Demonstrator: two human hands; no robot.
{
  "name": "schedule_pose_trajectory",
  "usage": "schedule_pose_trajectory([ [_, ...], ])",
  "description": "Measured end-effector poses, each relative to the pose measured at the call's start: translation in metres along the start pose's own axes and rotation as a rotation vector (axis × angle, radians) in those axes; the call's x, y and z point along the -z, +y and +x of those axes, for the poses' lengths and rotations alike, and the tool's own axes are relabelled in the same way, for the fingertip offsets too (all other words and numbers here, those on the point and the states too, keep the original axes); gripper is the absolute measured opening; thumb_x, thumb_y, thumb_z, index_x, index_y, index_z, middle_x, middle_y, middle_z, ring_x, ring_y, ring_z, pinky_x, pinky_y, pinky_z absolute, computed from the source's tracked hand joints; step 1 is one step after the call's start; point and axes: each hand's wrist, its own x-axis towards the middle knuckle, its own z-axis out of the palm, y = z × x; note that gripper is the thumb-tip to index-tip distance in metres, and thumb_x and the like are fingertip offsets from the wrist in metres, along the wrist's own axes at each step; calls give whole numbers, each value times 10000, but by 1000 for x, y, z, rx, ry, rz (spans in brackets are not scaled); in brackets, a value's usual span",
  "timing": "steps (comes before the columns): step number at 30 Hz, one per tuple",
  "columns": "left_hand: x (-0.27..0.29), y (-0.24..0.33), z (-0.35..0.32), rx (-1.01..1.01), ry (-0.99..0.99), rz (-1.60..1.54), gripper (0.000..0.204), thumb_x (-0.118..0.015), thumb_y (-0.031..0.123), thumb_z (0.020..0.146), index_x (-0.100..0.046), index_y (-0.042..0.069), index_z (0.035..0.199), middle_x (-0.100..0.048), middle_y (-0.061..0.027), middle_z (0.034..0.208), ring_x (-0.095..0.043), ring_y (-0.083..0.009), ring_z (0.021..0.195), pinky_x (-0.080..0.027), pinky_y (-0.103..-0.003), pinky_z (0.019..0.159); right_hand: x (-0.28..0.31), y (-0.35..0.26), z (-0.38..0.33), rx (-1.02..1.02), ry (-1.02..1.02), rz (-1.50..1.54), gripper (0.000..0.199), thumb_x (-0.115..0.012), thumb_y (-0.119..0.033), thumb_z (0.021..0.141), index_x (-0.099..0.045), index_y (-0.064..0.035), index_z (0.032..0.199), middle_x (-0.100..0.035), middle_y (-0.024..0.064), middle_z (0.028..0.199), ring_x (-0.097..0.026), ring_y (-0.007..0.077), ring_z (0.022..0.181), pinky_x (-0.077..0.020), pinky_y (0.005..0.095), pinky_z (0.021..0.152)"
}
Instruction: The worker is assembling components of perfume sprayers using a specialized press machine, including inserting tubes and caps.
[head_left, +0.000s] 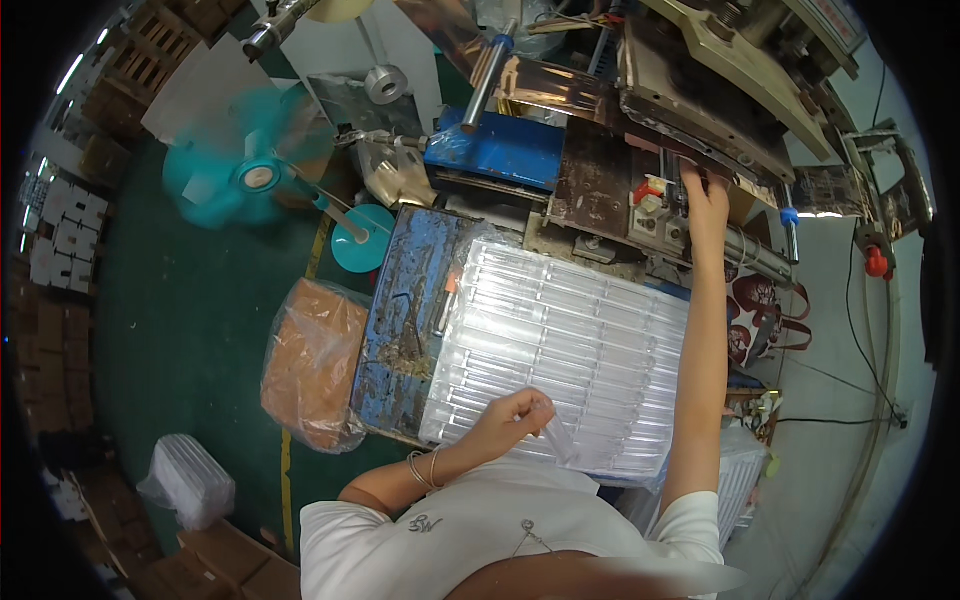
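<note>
My left hand (pixel 518 414) is closed on one end of a clear plastic tube-like piece (pixel 562 442), held tilted above the near edge of a clear ridged plastic tray (pixel 480 330). The tray has rows of long narrow slots and lies on a blue worn bench (pixel 395 320). My right arm stretches far forward, and my right hand (pixel 708 200) reaches in beneath the heavy plate of a press (pixel 700 110). Its fingertips are partly hidden at a small metal fixture (pixel 650 215) with a red and white part. What those fingers touch cannot be made out.
Shiny copper-coloured foil (pixel 555 88) runs across the press. Left stand a blue metal box (pixel 495 150) and a turning teal fan (pixel 255 178). A plastic-wrapped brown package (pixel 315 365) lies beside the bench. A patterned bag (pixel 755 320) hangs at the right.
</note>
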Motion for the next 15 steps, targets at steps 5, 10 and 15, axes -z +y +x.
schedule_pose_trajectory([
  [5, -5, -24, 4, -18, -122, -92, 241, -422, 261, 921, -521, 42, 910, -529, -6, 760, -481, -73, 682, -405, -210, 644, -9, 3, -1, 57, 31, 127, 382, -555, -299, 820, -544, -3, 1061, -549, 136, 1051, -486, 234, 980, -334, 295, 884],
  [10, -4, -21, 4, 120, -176, -157, 293, -358, 313, 936, -493, 54, 947, -528, -23, 738, -481, -81, 652, -405, -212, 618, -9, -3, -4, -125, -18, 264, 385, -539, -257, 831, -516, 13, 1103, -524, 117, 1107, -457, 205, 1013, -297, 279, 913],
  [15, -5, -24, 4, 232, -146, -203, 327, -337, 343, 938, -483, 50, 948, -503, -24, 705, -468, -76, 622, -394, -215, 580, -6, 1, -3, -167, -12, 382, 391, -521, -236, 827, -500, 28, 1115, -522, 112, 1114, -457, 200, 1014, -290, 272, 916],
])
